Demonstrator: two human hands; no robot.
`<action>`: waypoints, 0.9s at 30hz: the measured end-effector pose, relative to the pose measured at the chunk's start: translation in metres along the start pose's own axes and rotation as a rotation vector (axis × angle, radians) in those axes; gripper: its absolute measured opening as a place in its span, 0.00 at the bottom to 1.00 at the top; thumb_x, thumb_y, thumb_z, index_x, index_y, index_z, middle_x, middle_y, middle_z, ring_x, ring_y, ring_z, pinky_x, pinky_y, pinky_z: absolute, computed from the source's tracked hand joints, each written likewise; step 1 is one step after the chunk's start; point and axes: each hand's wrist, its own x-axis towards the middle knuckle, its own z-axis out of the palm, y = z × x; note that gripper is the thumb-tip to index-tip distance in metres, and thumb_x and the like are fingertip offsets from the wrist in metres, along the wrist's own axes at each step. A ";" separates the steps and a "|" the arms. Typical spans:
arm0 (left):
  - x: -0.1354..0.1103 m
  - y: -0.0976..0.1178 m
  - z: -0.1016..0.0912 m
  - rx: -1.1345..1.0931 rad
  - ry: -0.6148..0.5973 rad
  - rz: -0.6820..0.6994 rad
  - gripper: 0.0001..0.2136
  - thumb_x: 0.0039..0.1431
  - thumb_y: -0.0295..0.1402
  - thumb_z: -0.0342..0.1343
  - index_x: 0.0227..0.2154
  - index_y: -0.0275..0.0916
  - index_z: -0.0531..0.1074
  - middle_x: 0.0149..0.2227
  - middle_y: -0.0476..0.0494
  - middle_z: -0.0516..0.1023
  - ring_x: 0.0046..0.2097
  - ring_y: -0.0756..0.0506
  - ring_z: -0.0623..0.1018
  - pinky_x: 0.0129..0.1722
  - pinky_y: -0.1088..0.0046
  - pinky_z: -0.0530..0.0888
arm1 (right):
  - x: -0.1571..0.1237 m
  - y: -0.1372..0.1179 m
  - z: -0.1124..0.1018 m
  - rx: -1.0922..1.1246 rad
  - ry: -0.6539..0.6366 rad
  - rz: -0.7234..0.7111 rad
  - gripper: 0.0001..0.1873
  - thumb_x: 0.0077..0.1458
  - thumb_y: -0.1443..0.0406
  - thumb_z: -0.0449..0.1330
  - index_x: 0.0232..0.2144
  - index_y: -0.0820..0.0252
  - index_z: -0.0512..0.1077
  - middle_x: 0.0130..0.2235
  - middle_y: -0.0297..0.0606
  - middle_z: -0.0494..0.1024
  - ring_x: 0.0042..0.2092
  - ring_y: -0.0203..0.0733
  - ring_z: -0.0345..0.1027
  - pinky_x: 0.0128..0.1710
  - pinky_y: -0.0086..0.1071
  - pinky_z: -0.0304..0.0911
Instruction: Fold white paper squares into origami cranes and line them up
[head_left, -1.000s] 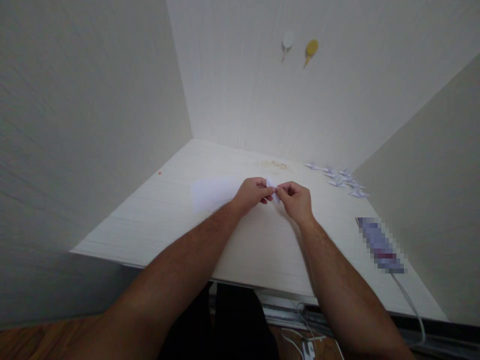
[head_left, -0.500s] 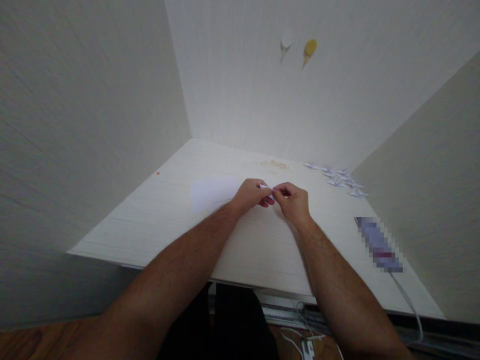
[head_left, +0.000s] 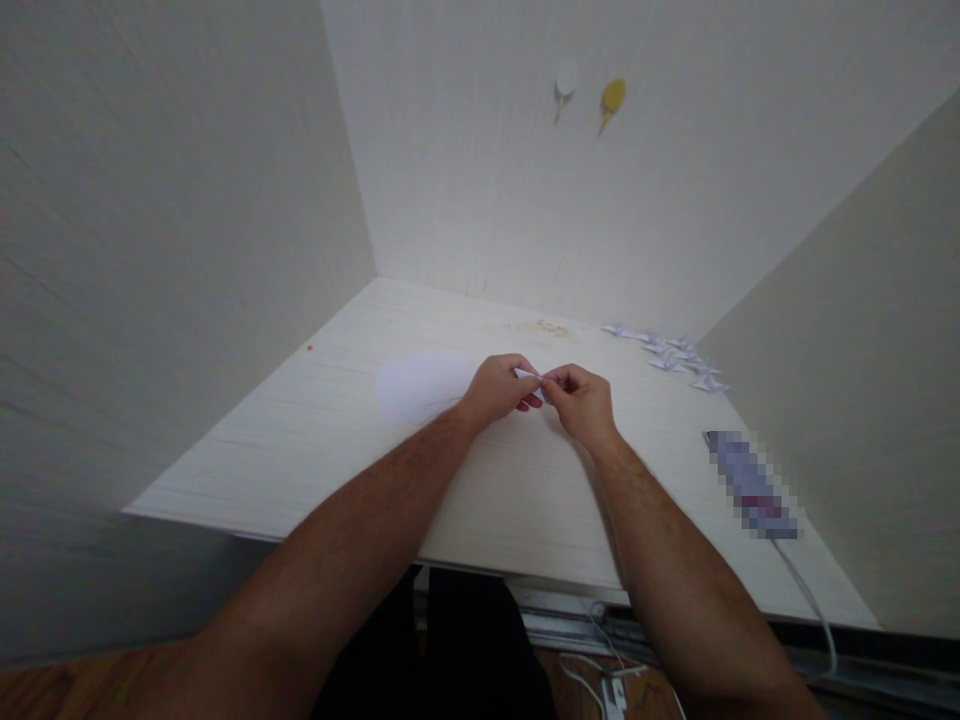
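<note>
Between my two hands is a small piece of folded white paper (head_left: 527,375), partly covered by the fingers. My left hand (head_left: 501,385) is closed on its left side, thumb on top and fingers beneath. With thumb and forefinger my right hand (head_left: 579,396) pinches the right end of the same paper. Both hands are just above the white table (head_left: 517,500). To the left of my left hand lies white sheet paper (head_left: 420,383), partly hidden by the wrist.
Several folded paper pieces (head_left: 667,355) lie at the back right of the table. A blurred-out phone-like device (head_left: 750,485) with a cable (head_left: 806,590) rests at the right. Walls rise behind and on both sides; a white hook (head_left: 566,80) and a yellow hook (head_left: 613,97) hang behind.
The view has shifted slightly, so everything sits a little further left. Both hands keep their grip on the folded paper, with almost no change in the fingers.
</note>
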 end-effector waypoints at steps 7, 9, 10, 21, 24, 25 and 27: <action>0.002 0.001 0.000 -0.005 0.027 -0.040 0.04 0.51 0.29 0.60 0.27 0.33 0.72 0.21 0.42 0.77 0.27 0.44 0.81 0.22 0.75 0.73 | -0.001 0.000 0.001 -0.039 0.022 -0.005 0.09 0.50 0.60 0.61 0.26 0.61 0.75 0.22 0.32 0.73 0.24 0.34 0.62 0.25 0.28 0.56; 0.001 0.003 0.000 -0.051 -0.002 -0.092 0.04 0.51 0.29 0.59 0.28 0.33 0.72 0.22 0.42 0.78 0.28 0.43 0.82 0.24 0.75 0.74 | 0.000 0.002 0.001 -0.056 0.022 -0.024 0.09 0.50 0.60 0.61 0.26 0.61 0.75 0.23 0.32 0.74 0.25 0.34 0.63 0.26 0.28 0.58; 0.001 0.004 -0.001 -0.068 -0.017 -0.120 0.04 0.51 0.29 0.59 0.27 0.33 0.72 0.23 0.42 0.78 0.29 0.43 0.82 0.24 0.74 0.75 | 0.000 0.003 0.001 -0.066 0.022 -0.031 0.09 0.50 0.61 0.61 0.26 0.61 0.75 0.23 0.32 0.74 0.25 0.34 0.64 0.26 0.28 0.58; 0.001 0.004 0.001 -0.145 0.012 -0.218 0.01 0.48 0.24 0.57 0.25 0.33 0.71 0.21 0.42 0.77 0.27 0.44 0.81 0.26 0.73 0.75 | 0.000 0.010 -0.002 -0.243 -0.039 -0.284 0.09 0.57 0.64 0.57 0.32 0.57 0.78 0.33 0.37 0.81 0.34 0.40 0.74 0.37 0.33 0.67; 0.002 0.003 0.001 -0.177 0.033 -0.236 0.02 0.48 0.23 0.56 0.26 0.33 0.72 0.21 0.42 0.77 0.27 0.44 0.81 0.26 0.73 0.75 | 0.001 0.013 -0.003 -0.274 -0.055 -0.356 0.10 0.58 0.66 0.55 0.33 0.55 0.78 0.34 0.37 0.82 0.36 0.41 0.75 0.38 0.33 0.68; 0.002 0.003 0.001 -0.190 0.035 -0.241 0.02 0.48 0.23 0.56 0.26 0.33 0.72 0.22 0.42 0.77 0.27 0.45 0.81 0.26 0.73 0.75 | 0.002 0.013 -0.003 -0.278 -0.056 -0.375 0.11 0.58 0.66 0.55 0.34 0.55 0.79 0.34 0.37 0.82 0.36 0.41 0.75 0.39 0.33 0.68; 0.001 0.003 0.001 -0.217 0.037 -0.248 0.02 0.47 0.23 0.57 0.26 0.33 0.72 0.22 0.42 0.78 0.26 0.45 0.80 0.26 0.73 0.75 | 0.002 0.015 -0.004 -0.278 -0.055 -0.405 0.10 0.57 0.67 0.56 0.34 0.55 0.79 0.34 0.37 0.82 0.36 0.41 0.75 0.38 0.34 0.69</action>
